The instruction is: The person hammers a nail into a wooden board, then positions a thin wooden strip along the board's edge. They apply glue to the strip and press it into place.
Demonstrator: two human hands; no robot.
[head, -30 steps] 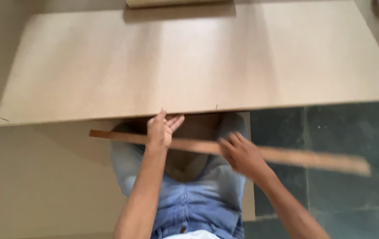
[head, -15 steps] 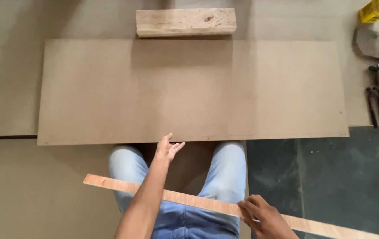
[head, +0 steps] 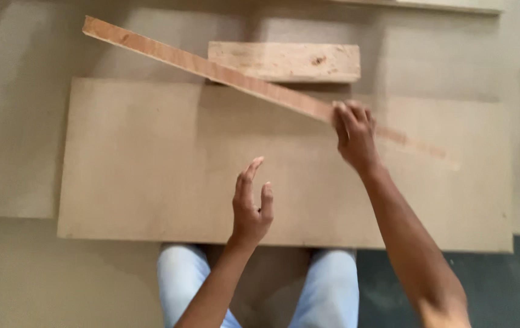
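My right hand (head: 353,135) grips a long thin wooden strip (head: 211,68) near its middle, holding it slanted above a large flat board (head: 150,164); the strip's far end points up-left, its right end is blurred. My left hand (head: 251,203) hovers over the board's near half with fingers spread and nothing in it. A short thick block of wood (head: 284,61) lies just beyond the board's far edge, partly crossed by the strip.
The board rests on pale sheets on the floor. My knees in light blue jeans (head: 181,279) show under the board's near edge. Dark floor tiles (head: 503,291) lie at the lower right. A blurred object sits at the right edge.
The strip has been carried from over my lap up and across the board, now slanting toward the far left. My left hand has lifted off it and hangs free.
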